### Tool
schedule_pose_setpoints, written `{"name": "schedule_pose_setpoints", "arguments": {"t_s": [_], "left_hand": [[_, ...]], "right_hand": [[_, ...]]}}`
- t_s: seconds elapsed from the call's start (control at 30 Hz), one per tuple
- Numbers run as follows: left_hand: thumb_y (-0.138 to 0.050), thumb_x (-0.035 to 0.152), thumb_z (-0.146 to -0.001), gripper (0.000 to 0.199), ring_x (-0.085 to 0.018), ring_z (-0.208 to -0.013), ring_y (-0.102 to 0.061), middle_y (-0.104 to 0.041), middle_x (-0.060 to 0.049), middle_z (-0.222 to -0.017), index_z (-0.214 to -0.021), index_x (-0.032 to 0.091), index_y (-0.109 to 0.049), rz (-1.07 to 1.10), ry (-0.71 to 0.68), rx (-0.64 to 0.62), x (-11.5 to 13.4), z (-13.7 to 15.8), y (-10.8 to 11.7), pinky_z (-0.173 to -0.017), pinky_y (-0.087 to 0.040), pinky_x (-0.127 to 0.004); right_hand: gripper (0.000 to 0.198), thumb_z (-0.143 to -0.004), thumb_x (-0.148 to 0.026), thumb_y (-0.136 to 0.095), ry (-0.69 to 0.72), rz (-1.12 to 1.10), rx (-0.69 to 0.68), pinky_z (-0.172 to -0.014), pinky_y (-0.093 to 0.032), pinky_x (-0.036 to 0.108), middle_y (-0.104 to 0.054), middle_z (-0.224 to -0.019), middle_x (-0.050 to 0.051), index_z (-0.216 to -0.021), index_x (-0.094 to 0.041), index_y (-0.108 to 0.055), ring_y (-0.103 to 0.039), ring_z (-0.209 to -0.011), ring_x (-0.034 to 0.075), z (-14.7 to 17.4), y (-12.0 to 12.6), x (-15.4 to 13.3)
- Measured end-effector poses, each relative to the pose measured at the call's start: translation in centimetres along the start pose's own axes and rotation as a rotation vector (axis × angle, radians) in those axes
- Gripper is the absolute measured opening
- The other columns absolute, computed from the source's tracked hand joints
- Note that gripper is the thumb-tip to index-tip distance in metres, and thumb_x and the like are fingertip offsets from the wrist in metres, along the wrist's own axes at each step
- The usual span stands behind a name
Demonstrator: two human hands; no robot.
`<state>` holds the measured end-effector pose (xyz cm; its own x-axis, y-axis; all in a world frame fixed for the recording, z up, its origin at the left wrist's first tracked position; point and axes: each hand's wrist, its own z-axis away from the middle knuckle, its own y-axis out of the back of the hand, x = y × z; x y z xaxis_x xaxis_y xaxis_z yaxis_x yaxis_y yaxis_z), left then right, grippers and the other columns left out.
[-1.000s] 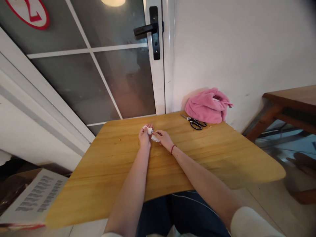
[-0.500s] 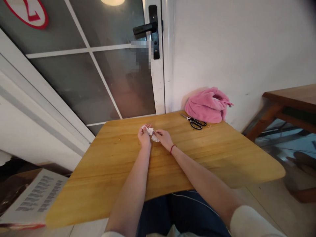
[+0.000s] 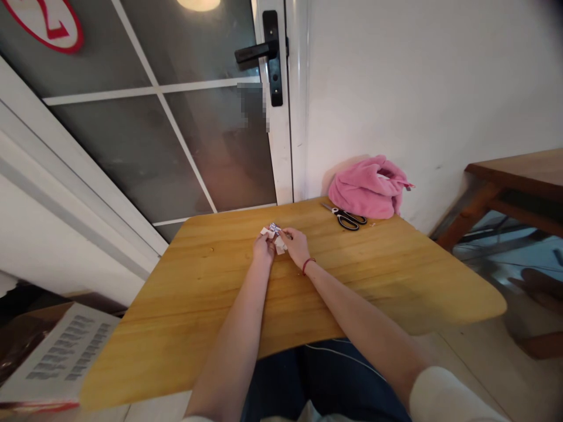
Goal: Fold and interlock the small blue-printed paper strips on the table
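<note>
My left hand is closed on a small white paper-like piece above the middle of the table. My right hand, with a red cord round its wrist, pinches at a bunch of small white pieces that hang below its fingers. Between the fingertips of both hands a small piece with dark print shows. The hands almost touch. Whether the pieces are paper or cloth is too small to tell, and the fingers partly hide them.
The wooden table stands against a glazed door and a white wall. Black-handled scissors lie at the back right, beside a pink plush bundle. A printed carton is at lower left. Another wooden table stands at right.
My left hand has turned and shifted a little right, closer to my right hand. A piece with dark print now shows between the fingers. The scissors and pink bundle have not moved.
</note>
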<state>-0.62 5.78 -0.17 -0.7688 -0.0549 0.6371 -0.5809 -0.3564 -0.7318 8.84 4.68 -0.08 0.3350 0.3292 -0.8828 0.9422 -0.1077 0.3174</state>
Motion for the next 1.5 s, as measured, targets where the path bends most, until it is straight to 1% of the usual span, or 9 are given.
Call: {"name": "schedule_pose_setpoints", "arguments": {"t_s": [0.17,0.33,0.43,0.53,0.67,0.87,1.03,1.27,1.5], "left_hand": [[-0.033,-0.001,-0.077,0.03,-0.012,-0.065,-0.062,-0.063,-0.007,-0.073,-0.085,0.011,-0.059,0.034,0.007,0.01,0.4,0.2,-0.1,-0.071,-0.05,-0.024],[-0.038,0.02,-0.086,0.023,-0.014,-0.068,-0.063,-0.063,-0.008,-0.074,-0.079,0.012,-0.058,0.062,0.029,-0.06,0.6,1.0,-0.7,-0.062,-0.05,-0.023],[-0.046,0.012,-0.082,0.013,-0.013,-0.075,-0.064,-0.065,-0.007,-0.08,-0.079,0.013,-0.058,0.002,0.009,-0.036,0.4,1.0,-0.8,-0.068,-0.049,-0.021],[-0.041,0.0,-0.078,0.022,-0.014,-0.085,-0.063,-0.065,-0.009,-0.09,-0.086,0.012,-0.058,-0.029,-0.018,-0.024,0.2,0.8,-0.6,-0.076,-0.047,-0.023],[-0.035,-0.001,-0.078,0.029,-0.015,-0.084,-0.064,-0.064,-0.013,-0.098,-0.09,0.012,-0.058,-0.056,-0.046,-0.044,0.6,0.4,0.0,-0.076,-0.048,-0.026],[-0.041,0.0,-0.07,0.026,-0.012,-0.062,-0.061,-0.064,-0.007,-0.075,-0.084,0.013,-0.058,-0.195,-0.179,0.048,1.2,-0.2,0.7,-0.07,-0.046,-0.027],[-0.043,0.004,-0.063,0.019,-0.009,-0.047,-0.053,-0.058,0.0,-0.058,-0.074,0.014,-0.055,-0.195,-0.235,0.03,0.5,-0.3,0.9,-0.056,-0.041,-0.021],[-0.043,0.01,-0.062,0.018,-0.008,-0.049,-0.05,-0.056,0.001,-0.06,-0.077,0.015,-0.053,-0.111,-0.23,0.024,0.0,-0.4,1.0,-0.052,-0.036,-0.019],[-0.039,0.008,-0.065,0.02,-0.008,-0.05,-0.049,-0.053,0.0,-0.065,-0.078,0.017,-0.05,-0.017,-0.198,0.067,0.9,-1.0,1.9,-0.052,-0.035,-0.02]], "right_hand": [[0.025,-0.086,-0.03,-0.044,0.091,0.208,-0.037,-0.065,-0.042,0.022,-0.068,-0.086,0.004,-0.092,-0.017,-0.064,-0.059,-0.073,0.013,0.0,0.7,-0.1],[0.029,-0.09,-0.028,-0.038,0.188,0.496,-0.17,-0.069,-0.041,0.024,-0.067,-0.098,0.007,-0.102,-0.021,-0.063,-0.061,-0.084,0.017,0.0,1.4,-0.4],[0.03,-0.091,-0.029,-0.037,0.222,0.55,-0.283,-0.068,-0.041,0.023,-0.067,-0.099,0.006,-0.101,-0.023,-0.064,-0.062,-0.084,0.017,0.1,1.5,-0.5],[0.031,-0.091,-0.03,-0.037,0.232,0.522,-0.325,-0.068,-0.041,0.022,-0.067,-0.1,0.005,-0.107,-0.024,-0.062,-0.062,-0.086,0.017,0.2,1.3,-0.4],[0.03,-0.089,-0.031,-0.042,0.184,0.427,-0.27,-0.07,-0.042,0.023,-0.067,-0.1,0.006,-0.111,-0.022,-0.06,-0.062,-0.086,0.017,0.1,0.9,0.0],[0.023,-0.085,-0.032,-0.049,0.136,0.251,-0.232,-0.07,-0.043,0.022,-0.068,-0.089,0.004,-0.099,-0.02,-0.064,-0.061,-0.079,0.014,-0.1,0.5,0.7],[0.019,-0.084,-0.031,-0.051,0.122,0.255,-0.286,-0.067,-0.041,0.022,-0.068,-0.083,0.004,-0.091,-0.021,-0.065,-0.06,-0.076,0.014,0.4,0.4,0.1],[0.016,-0.081,-0.022,-0.053,0.034,0.238,-0.278,-0.069,-0.041,0.025,-0.067,-0.087,0.006,-0.092,-0.018,-0.063,-0.06,-0.079,0.016,1.9,-0.5,-1.2],[0.017,-0.08,-0.026,-0.052,0.066,0.073,-0.361,-0.068,-0.042,0.023,-0.067,-0.084,0.003,-0.092,-0.019,-0.063,-0.059,-0.074,0.013,2.6,-0.9,-1.7]]}}
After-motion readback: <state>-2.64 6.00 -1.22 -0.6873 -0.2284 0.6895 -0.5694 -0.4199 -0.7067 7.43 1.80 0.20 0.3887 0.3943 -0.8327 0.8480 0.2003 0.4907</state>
